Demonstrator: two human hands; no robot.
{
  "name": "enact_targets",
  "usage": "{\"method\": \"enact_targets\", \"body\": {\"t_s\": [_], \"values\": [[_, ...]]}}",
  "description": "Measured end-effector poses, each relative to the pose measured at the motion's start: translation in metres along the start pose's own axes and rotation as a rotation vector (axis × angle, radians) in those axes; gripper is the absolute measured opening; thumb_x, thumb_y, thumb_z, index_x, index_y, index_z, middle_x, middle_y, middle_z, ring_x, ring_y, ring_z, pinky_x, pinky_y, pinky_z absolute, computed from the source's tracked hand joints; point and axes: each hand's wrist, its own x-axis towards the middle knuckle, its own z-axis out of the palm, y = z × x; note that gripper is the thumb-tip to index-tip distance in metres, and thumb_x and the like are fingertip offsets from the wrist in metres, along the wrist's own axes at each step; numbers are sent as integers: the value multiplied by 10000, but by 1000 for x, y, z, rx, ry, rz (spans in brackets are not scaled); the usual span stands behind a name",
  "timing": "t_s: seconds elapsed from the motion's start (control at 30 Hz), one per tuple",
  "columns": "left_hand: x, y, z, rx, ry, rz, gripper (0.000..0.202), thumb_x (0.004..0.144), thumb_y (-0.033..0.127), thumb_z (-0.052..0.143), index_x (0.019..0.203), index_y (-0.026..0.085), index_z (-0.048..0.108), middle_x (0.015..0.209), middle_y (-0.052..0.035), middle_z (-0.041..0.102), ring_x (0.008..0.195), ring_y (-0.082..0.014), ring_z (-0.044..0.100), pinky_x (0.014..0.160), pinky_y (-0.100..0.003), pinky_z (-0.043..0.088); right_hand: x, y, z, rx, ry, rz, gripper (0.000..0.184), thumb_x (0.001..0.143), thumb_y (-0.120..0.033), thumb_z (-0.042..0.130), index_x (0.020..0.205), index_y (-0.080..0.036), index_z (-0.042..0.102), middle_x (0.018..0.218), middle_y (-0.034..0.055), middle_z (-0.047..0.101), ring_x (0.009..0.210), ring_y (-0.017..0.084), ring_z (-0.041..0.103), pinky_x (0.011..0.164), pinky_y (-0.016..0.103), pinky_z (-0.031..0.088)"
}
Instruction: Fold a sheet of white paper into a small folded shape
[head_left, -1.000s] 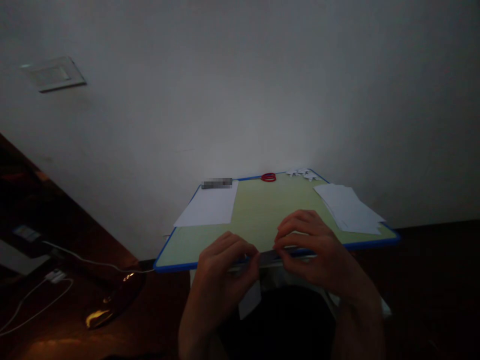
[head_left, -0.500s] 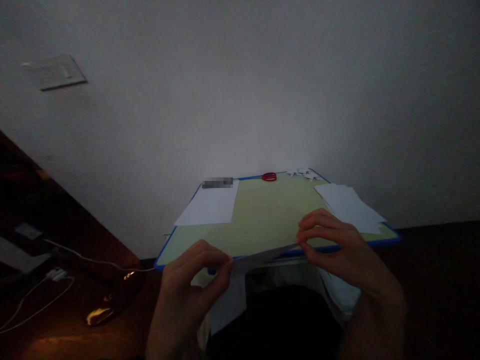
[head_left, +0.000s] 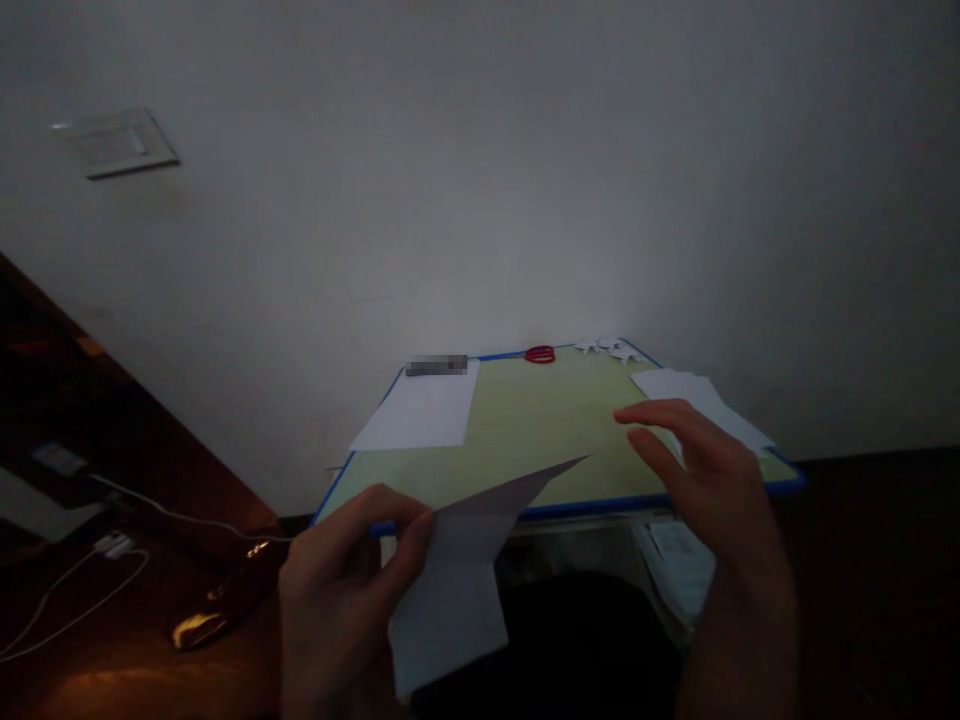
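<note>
While left hand [head_left: 352, 580] pinches paper [head_left: 454, 590] (bent), right hand [head_left: 709, 480] gapes.

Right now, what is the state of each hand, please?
Left hand: closed, holding the folded white paper between thumb and fingers.
Right hand: open, thumb and fingers apart, holding nothing.

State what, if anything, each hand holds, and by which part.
The left hand pinches a creased white paper at its upper-left edge as pictured. The right hand, open and apart from it, holds nothing.
</note>
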Motion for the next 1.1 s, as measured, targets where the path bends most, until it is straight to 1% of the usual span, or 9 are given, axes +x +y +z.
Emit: {"method": "enact_targets", "body": {"t_s": [0.07,0.13,0.2,0.27,0.33,0.43,0.93,1.03,1.1], "values": [[2,3,5,-10,24,-13,178,853,143,771,725,263,747,645,72,698,579,-99,636,560,-179,493,0,-3,7,175,-97,50,389,1043,-469,685,1419,-370,687,1266,45,787,1169,258,717,1012,439,557],[4,5,9,-25,37,-22,174,854,158,780,720,266,755,651,66,708,591,-109,648,584,-193,519,-1,-6,15,336,-178,62,707,939,-589,791,1577,-410,544,1345,39,774,1231,269,709,1057,446,550],[5,4,11,-45,30,-23,164,861,173,786,728,267,764,663,58,717,598,-121,655,596,-210,535,-1,-10,23,407,-197,121,808,894,-514,871,1605,-440,495,1310,19,789,1213,250,718,1073,434,546],[5,3,12,-50,3,-15,157,871,173,786,746,268,774,675,54,722,606,-128,660,610,-223,545,0,-14,30,437,-200,141,706,883,-417,902,1519,-440,596,1202,-4,818,1113,221,745,1032,401,557],[5,1,12,-49,-29,-9,159,886,164,777,769,271,780,689,55,729,608,-128,658,622,-229,550,2,-18,34,455,-193,132,377,899,-359,889,1258,-393,779,1048,-21,835,968,191,760,919,346,576],[5,-1,12,-40,-60,8,170,907,146,759,793,271,776,706,60,727,606,-121,642,639,-231,545,5,-24,37,472,-150,131,36,914,-304,864,902,-309,831,868,-31,817,814,157,741,773,290,559],[6,-16,18,-68,-127,12,175,969,218,686,795,231,669,741,39,644,691,-138,620,689,-257,489,8,-34,51,598,29,247,128,866,-238,848,767,-259,770,731,-42,728,703,126,662,676,231,545],[6,-19,20,-59,-95,-25,183,964,245,693,782,226,679,742,26,651,699,-154,620,682,-269,491,6,-32,51,607,-44,247,63,885,-274,849,941,-287,823,847,-19,780,763,148,683,719,262,567],[6,-21,22,-52,-64,-56,189,963,249,697,776,224,684,741,19,659,706,-161,623,673,-272,488,5,-29,51,597,-142,237,200,888,-318,862,1083,-298,825,966,8,804,817,171,692,764,300,582]]}}
